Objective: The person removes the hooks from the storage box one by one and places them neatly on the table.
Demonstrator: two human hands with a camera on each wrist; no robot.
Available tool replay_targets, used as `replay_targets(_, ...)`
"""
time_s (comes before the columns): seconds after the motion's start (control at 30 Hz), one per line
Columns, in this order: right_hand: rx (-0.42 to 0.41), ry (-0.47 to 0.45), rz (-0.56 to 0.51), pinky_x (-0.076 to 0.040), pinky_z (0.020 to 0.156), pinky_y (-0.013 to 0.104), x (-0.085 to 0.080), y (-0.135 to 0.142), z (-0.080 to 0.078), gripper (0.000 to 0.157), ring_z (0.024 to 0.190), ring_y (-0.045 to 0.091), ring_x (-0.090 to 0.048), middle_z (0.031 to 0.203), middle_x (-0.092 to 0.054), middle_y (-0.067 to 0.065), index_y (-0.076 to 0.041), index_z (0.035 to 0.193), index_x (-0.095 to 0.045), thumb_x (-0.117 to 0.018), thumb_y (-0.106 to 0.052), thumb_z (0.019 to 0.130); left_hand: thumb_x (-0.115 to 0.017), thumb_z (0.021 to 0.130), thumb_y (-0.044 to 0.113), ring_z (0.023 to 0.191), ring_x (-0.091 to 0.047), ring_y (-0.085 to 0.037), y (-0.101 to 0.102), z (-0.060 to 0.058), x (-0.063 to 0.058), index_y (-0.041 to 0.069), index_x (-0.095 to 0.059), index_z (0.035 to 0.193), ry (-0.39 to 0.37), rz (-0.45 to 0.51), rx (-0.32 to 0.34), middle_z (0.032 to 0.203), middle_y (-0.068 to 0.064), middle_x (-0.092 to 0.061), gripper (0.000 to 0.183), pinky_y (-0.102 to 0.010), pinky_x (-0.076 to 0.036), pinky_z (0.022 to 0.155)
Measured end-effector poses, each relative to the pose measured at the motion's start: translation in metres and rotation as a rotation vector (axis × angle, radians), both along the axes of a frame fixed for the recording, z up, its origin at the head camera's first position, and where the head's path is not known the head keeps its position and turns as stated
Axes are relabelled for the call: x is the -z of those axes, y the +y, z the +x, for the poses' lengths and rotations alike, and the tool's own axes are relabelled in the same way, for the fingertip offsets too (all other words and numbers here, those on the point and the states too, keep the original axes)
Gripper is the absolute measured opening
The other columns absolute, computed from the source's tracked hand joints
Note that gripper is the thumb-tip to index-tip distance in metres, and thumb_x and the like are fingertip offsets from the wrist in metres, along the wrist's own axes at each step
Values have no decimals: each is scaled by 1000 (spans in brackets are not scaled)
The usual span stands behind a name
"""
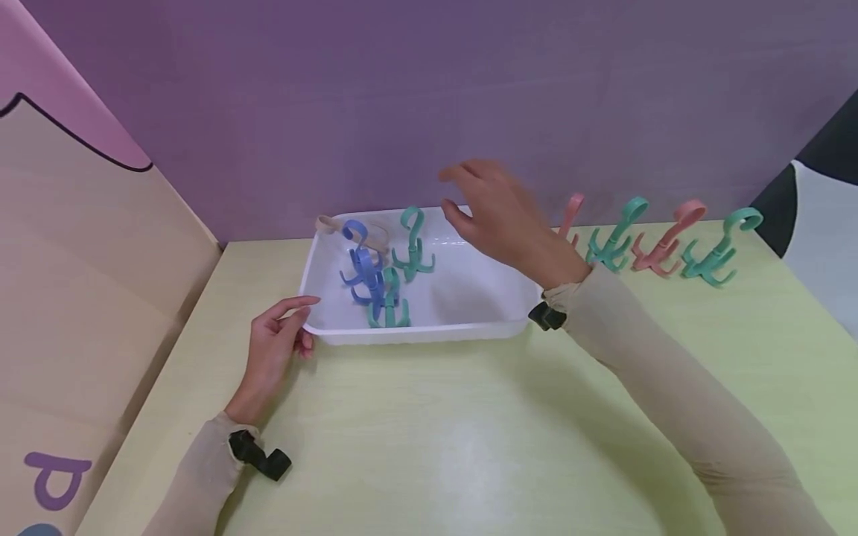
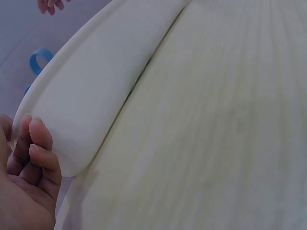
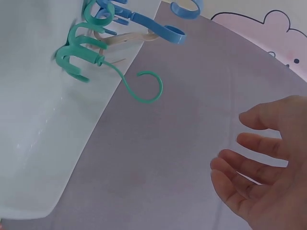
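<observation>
In the head view, the right hand hangs over the far right part of the white tray, its fingers loosely bent and apart with nothing held, while the left hand grips the tray's near left corner between thumb and index finger. In the tray's left half, a beige hook reaches past the far left rim, blue hooks overlap in the middle, and a near green hook and a far green hook stand to their right; the tray's right half shows bare floor. On the table, right of the tray, two pink hooks and two green hooks alternate in a row, the leftmost pink one partly hidden by the right arm. The step in hand looks like gathering hooks into the tray, the right hand being between pieces; the next move would call for reaching right and pinching one from the row. The left wrist view shows fingers curled against the tray's outer wall at the rim. In the right wrist view, the right hand's fingers are spread and empty, well apart from the tray's hooks.
</observation>
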State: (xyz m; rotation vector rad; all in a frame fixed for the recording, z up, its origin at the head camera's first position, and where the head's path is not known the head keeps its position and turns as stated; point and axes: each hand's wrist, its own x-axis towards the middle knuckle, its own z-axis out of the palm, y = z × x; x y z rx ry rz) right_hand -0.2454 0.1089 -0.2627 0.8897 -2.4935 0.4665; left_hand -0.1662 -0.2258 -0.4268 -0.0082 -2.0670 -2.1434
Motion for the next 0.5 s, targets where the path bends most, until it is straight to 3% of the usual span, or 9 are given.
replay_targets(0.3,4,-144,96,-44,106,44,-4,-22,-15,40,124,31,-52,132,-60,12,-6,134,-57,-64,-19,97,-62,100,16,45,-54,-13,1,1,-3,-3,-66,119,10,-14,8,56,-3,-59,28,-22,-48,43)
replay_targets(0.5,4,-221,108,-47,103,43,5,-35,-29,45,120,31,-54,130,-60,14,-5,136,-55,-67,-19,96,-60,101,12,45,-53,-11,2,1,-4,-7,-64,120,36,-15,34,55,-3,-59,28,-22,-48,42)
